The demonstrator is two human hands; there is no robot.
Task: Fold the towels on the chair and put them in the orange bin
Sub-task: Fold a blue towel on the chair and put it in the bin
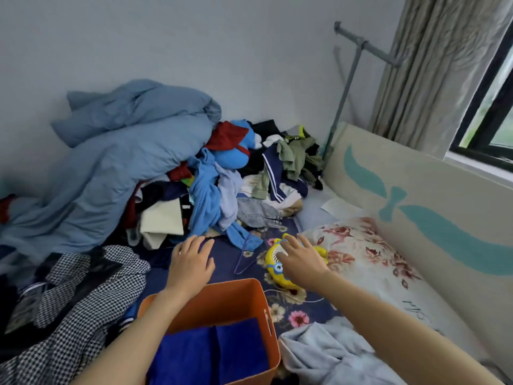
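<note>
The orange bin (236, 294) sits on the bed (302, 308) at 6 o'clock, with folded blue towels (211, 354) lying inside it. Beyond the bin, the left hand (190, 266) reaches out palm down, fingers straight and loose, holding nothing. At 3 o'clock from it, the right hand (299, 259) spreads its fingers over a yellow cartoon fan (273, 270), gripping nothing; whether they touch it is unclear. A purple hanger (245, 259) lies between the hands.

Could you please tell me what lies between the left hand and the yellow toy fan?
In the head view, a purple hanger lies there on the navy floral sheet.
</note>
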